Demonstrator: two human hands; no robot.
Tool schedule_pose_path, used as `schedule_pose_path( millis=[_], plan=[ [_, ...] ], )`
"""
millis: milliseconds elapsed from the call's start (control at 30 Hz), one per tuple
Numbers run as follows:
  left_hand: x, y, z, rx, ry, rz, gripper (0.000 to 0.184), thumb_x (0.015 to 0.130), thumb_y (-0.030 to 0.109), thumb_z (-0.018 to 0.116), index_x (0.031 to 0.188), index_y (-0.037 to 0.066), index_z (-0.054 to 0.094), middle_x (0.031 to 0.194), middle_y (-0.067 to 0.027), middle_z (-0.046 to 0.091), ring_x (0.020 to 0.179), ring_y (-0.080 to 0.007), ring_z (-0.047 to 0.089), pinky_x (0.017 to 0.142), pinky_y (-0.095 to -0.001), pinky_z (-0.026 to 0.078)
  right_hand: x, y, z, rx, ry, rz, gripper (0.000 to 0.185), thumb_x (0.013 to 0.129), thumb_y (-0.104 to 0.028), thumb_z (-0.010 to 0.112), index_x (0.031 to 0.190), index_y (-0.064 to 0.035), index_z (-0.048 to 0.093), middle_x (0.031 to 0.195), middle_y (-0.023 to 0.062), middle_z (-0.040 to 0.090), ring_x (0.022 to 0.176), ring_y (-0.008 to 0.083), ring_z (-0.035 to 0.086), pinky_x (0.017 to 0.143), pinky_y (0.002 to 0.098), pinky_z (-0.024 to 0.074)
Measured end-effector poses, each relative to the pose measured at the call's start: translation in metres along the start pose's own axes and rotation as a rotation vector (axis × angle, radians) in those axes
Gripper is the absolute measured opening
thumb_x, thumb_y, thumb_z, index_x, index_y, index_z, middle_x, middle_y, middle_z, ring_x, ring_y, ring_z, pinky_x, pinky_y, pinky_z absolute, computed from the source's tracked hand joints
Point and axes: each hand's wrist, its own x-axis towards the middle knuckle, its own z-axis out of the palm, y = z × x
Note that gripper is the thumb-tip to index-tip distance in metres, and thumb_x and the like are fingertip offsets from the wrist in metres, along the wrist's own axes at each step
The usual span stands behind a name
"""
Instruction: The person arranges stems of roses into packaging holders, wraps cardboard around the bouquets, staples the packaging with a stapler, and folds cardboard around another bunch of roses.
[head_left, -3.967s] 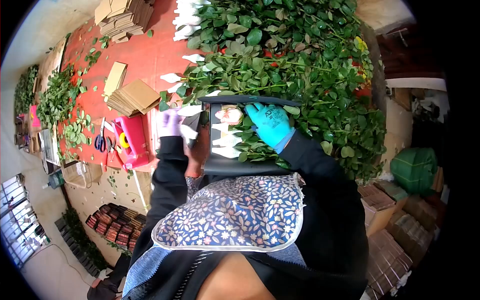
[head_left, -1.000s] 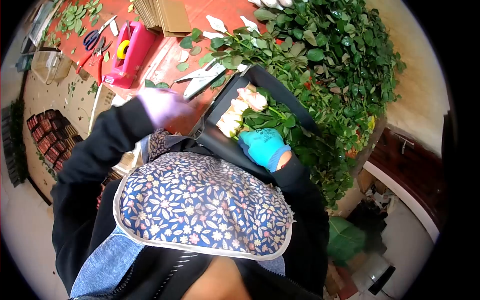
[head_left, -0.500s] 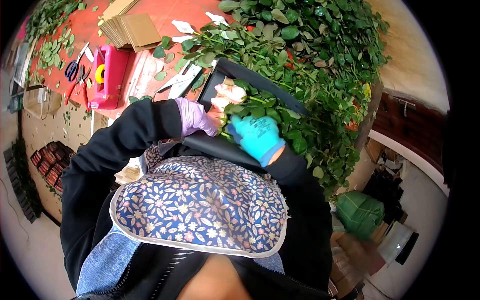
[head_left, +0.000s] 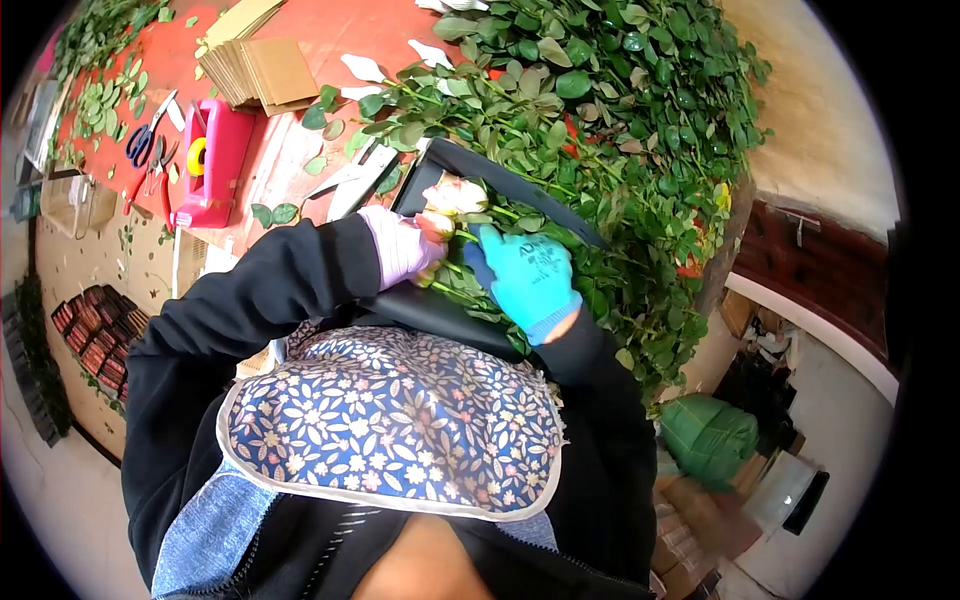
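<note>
Pale pink roses (head_left: 456, 195) lie in a black trough (head_left: 440, 312), their heads at its left end and leafy stems running right. My left hand (head_left: 398, 243), in a lilac glove, has its fingers closed around a rose head (head_left: 434, 226) at the near side of the bunch. Just to the right, my right hand (head_left: 532, 275) in a turquoise glove is closed over the stems below the heads. Its fingertips are partly hidden among the leaves.
Cut rose stems with thick leaves (head_left: 640, 110) are heaped behind and right. On the red table (head_left: 330, 45) are cardboard pieces (head_left: 262, 75), a pink tape dispenser (head_left: 226, 150), scissors (head_left: 142, 145), red-handled pliers (head_left: 158, 180) and a white metal tool (head_left: 360, 178) beside the trough.
My left hand has shifted slightly right and now covers more of the near rose heads. My right hand has moved slightly right and down along the stems. The view has shifted a little.
</note>
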Motion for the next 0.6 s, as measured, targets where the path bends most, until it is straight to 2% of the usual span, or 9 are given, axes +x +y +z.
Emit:
schedule_pose_path(
  millis=[100, 200, 267, 300, 333, 400, 433, 567, 600],
  plan=[
    [-0.005, 0.014, -0.009, -0.063, -0.071, -0.102, 0.021, 0.097, 0.025, 0.049, 0.103, 0.01, 0.061, 0.086, -0.007, 0.068, 0.074, -0.0169, 0.064, 0.068, -0.0303, 0.051, -0.007, 0.007, 0.025, -0.016, -0.076, -0.131, 0.015, 0.087, -0.024, 0.059, 0.094, -0.0124, 0.064, 0.055, 0.0057, 0.058, 0.047, 0.0243, 0.059, 0.043, 0.0398, 0.0442],
    [-0.013, 0.016, 0.006, -0.204, 0.151, -0.135, 0.016, 0.096, 0.016, 0.048, 0.097, 0.009, 0.063, 0.082, -0.0036, 0.061, 0.074, -0.0148, 0.063, 0.069, -0.026, 0.048, -0.011, -0.006, 0.025, -0.064, -0.173, -0.079, 0.012, 0.086, -0.022, 0.058, 0.093, -0.0121, 0.062, 0.062, 0.0059, 0.061, 0.052, 0.0253, 0.062, 0.048, 0.0429, 0.0459],
    [-0.007, 0.027, 0.0, -1.246, 0.112, -0.489, 0.021, 0.098, 0.029, 0.046, 0.095, 0.013, 0.058, 0.081, -0.0067, 0.062, 0.075, -0.0204, 0.062, 0.066, -0.0309, 0.046, -0.011, 0.001, 0.022, 0.042, -0.168, -0.086, 0.013, 0.086, -0.022, 0.059, 0.095, -0.0125, 0.062, 0.064, 0.0065, 0.062, 0.055, 0.0257, 0.062, 0.051, 0.0427, 0.0464],
    [-0.005, 0.017, 0.006, -0.863, 0.047, -0.354, 0.018, 0.098, 0.027, 0.047, 0.098, 0.013, 0.058, 0.078, -0.0068, 0.061, 0.077, -0.0204, 0.061, 0.066, -0.0297, 0.047, -0.011, 0.005, 0.02, 0.152, -0.167, -0.089, 0.016, 0.085, -0.022, 0.059, 0.098, -0.0129, 0.061, 0.067, 0.0071, 0.062, 0.058, 0.0262, 0.063, 0.053, 0.0426, 0.0468],
    [-0.007, 0.014, 0.007, -0.863, 0.05, -0.351, 0.018, 0.098, 0.027, 0.047, 0.098, 0.013, 0.058, 0.078, -0.0068, 0.061, 0.077, -0.0204, 0.061, 0.066, -0.0297, 0.047, -0.009, 0.005, 0.011, 0.147, -0.166, -0.09, 0.016, 0.085, -0.022, 0.059, 0.098, -0.0129, 0.061, 0.067, 0.0071, 0.062, 0.058, 0.0262, 0.063, 0.053, 0.0426, 0.0468],
    [-0.012, 0.012, 0.007, -0.201, 0.289, 0.009, 0.01, 0.094, 0.017, 0.055, 0.099, 0.009, 0.058, 0.078, -0.0107, 0.062, 0.071, -0.0258, 0.065, 0.06, -0.0372, 0.051, -0.001, 0.0, -0.019, 0.067, -0.19, 0.013, 0.02, 0.084, -0.022, 0.06, 0.102, -0.0135, 0.061, 0.069, 0.0077, 0.062, 0.063, 0.0267, 0.064, 0.056, 0.0421, 0.047],
    [-0.013, 0.016, 0.0, -0.145, 0.248, -0.043, 0.014, 0.094, 0.017, 0.056, 0.105, 0.009, 0.058, 0.079, -0.0113, 0.062, 0.069, -0.0272, 0.065, 0.059, -0.0383, 0.051, -0.001, 0.0, -0.027, -0.014, -0.085, 0.028, 0.023, 0.084, -0.023, 0.061, 0.106, -0.0136, 0.061, 0.069, 0.0083, 0.062, 0.062, 0.0274, 0.063, 0.053, 0.0419, 0.046],
    [-0.013, 0.014, 0.009, -0.056, 0.25, -0.034, 0.022, 0.093, 0.017, 0.057, 0.113, 0.009, 0.058, 0.081, -0.0105, 0.064, 0.07, -0.0278, 0.066, 0.061, -0.037, 0.052, 0.009, 0.003, -0.019, 0.016, -0.051, 0.173, 0.02, 0.087, -0.027, 0.063, 0.101, -0.013, 0.061, 0.063, 0.0076, 0.063, 0.053, 0.029, 0.061, 0.049, 0.0426, 0.0444],
    [-0.01, 0.01, 0.016, -0.09, 0.212, -0.051, 0.025, 0.094, 0.016, 0.053, 0.118, 0.012, 0.057, 0.087, -0.008, 0.064, 0.078, -0.0242, 0.066, 0.066, -0.0339, 0.052, 0.009, 0.003, -0.02, 0.07, 0.021, 0.138, 0.019, 0.087, -0.027, 0.064, 0.1, -0.0127, 0.062, 0.061, 0.0072, 0.062, 0.051, 0.0291, 0.06, 0.048, 0.0424, 0.044]
  ],
)
